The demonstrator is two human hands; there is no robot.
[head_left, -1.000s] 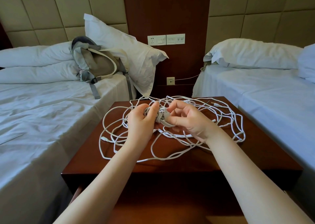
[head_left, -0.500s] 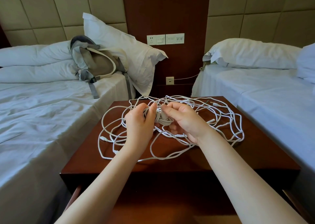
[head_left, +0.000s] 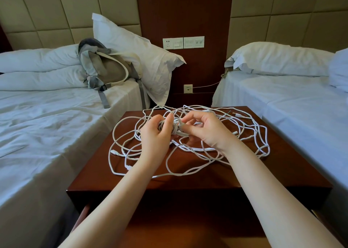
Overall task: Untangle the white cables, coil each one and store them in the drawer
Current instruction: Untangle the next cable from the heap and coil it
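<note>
On worktop (head_left: 282, 168), centre: white cables (head_left: 195, 149) lie in a loose tangle, loops spread left, right and near of both hands. Knotted clump (head_left: 174, 130) held just above surface, btwn hands. L hand (head_left: 156, 134): fingers curled round clump. R hand (head_left: 205, 131): thumb and forefinger pinching clump's right side.

1. Cables (head_left: 195, 149): white.
2. Tabletop (head_left: 282, 172): glossy reddish-brown.
3. Backpack (head_left: 111, 72): grey, with beige panel and cream trim.
4. Bed linen (head_left: 47, 125) and pillow (head_left: 131, 46): plain white.
5. Wall panels (head_left: 56, 12): beige, in a square grid pattern.
</note>
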